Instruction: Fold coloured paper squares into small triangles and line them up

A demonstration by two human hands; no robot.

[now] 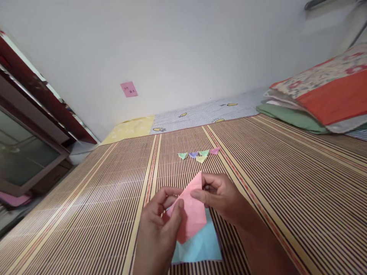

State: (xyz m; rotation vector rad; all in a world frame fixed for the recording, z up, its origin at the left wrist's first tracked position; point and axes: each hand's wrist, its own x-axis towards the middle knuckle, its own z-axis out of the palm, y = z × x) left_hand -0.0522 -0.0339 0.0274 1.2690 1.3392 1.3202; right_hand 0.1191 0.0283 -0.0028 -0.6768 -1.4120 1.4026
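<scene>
Both my hands hold a pink sheet of paper (pixel 191 212), folded into a pointed shape, just above the striped bamboo mat (pixel 286 183). My left hand (pixel 160 225) pinches its left edge with thumb and fingers. My right hand (pixel 220 194) pinches the upper right edge near the tip. Under the pink paper lies a light blue sheet (pixel 205 246) flat on the mat. Farther out on the mat sit several small folded paper pieces (pixel 199 154) in green, purple, yellow and pink.
Folded bedding and a red patterned pillow (pixel 323 91) are stacked at the right. A patterned sheet (pixel 200 112) runs along the white wall, which carries a pink sticky note (pixel 129 89). A dark glass-fronted cabinet (pixel 25 152) stands at the left.
</scene>
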